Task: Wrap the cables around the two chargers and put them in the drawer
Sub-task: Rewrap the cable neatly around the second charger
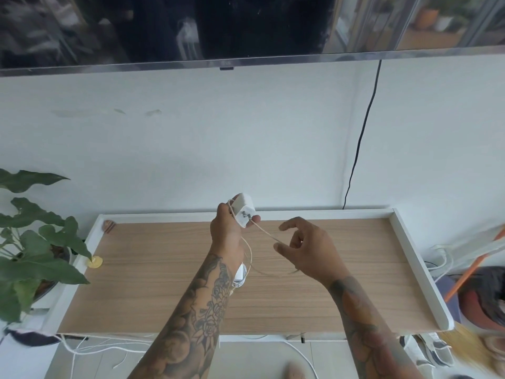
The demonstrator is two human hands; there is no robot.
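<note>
My left hand (228,231) holds a white charger block (245,210) up above the wooden top (355,283), prongs facing me. Its thin beige cable (266,233) runs from the block to my right hand (303,244), which pinches it between thumb and fingers. A slack loop of the cable hangs below my left wrist. A second white charger (240,277) lies on the wood, mostly hidden behind my left forearm. No drawer is in view.
The wooden top has a raised white rim (418,263). A potted plant (32,242) stands at the left edge, with a yellow disc (95,261) and a small brown object (108,226) nearby. A television hangs above; loose white cables lie on the floor.
</note>
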